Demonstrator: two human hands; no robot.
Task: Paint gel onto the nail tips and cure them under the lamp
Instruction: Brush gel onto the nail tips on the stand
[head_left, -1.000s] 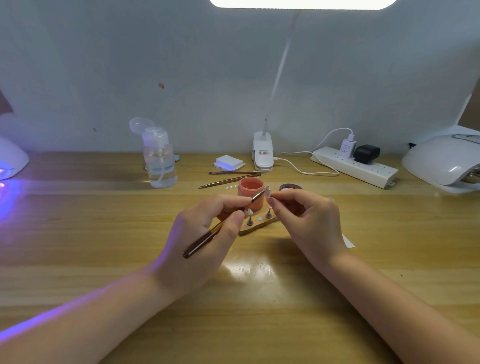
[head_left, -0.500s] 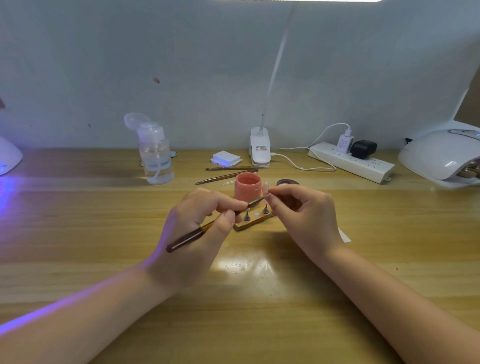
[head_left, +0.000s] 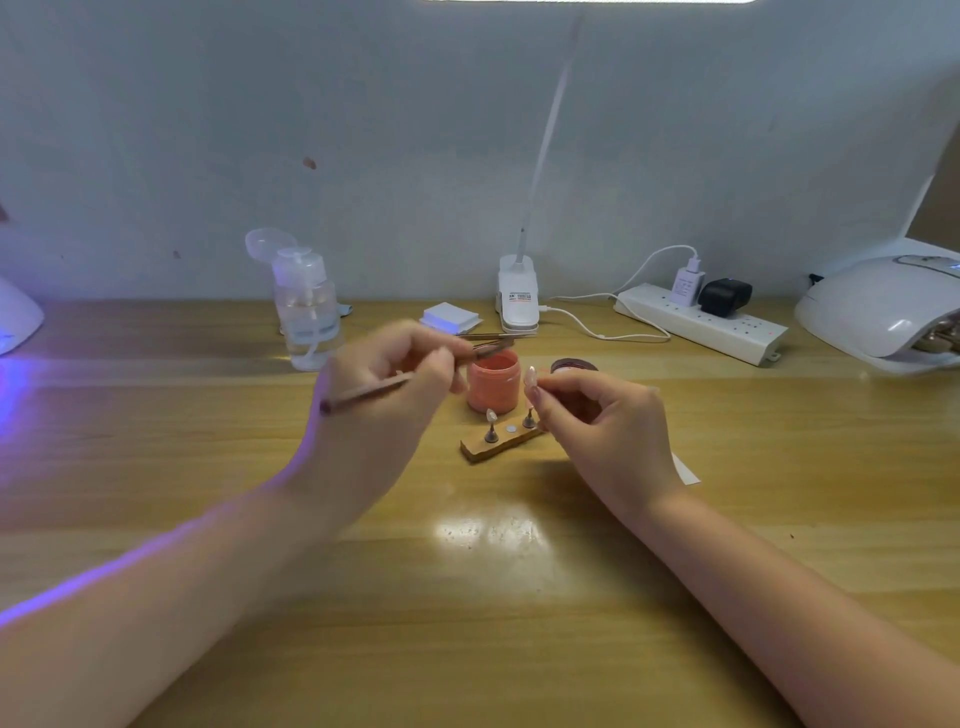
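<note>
Painting is underway — the left hand (head_left: 384, 395) pinches the brush (head_left: 410, 376) over the pink gel jar (head_left: 493, 382), the right hand (head_left: 597, 415) pinches one nail tip (head_left: 531, 378). Another tip (head_left: 491, 415) waits on the wooden stand (head_left: 498, 441); curing is not yet done.

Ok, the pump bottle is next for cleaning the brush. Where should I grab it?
Grip the pump bottle round its clear, straight-sided body, coming from the front, fingers wrapping the sides. It stands upright, and its flipped-open cap and pump head make the top a poor hold.
</note>
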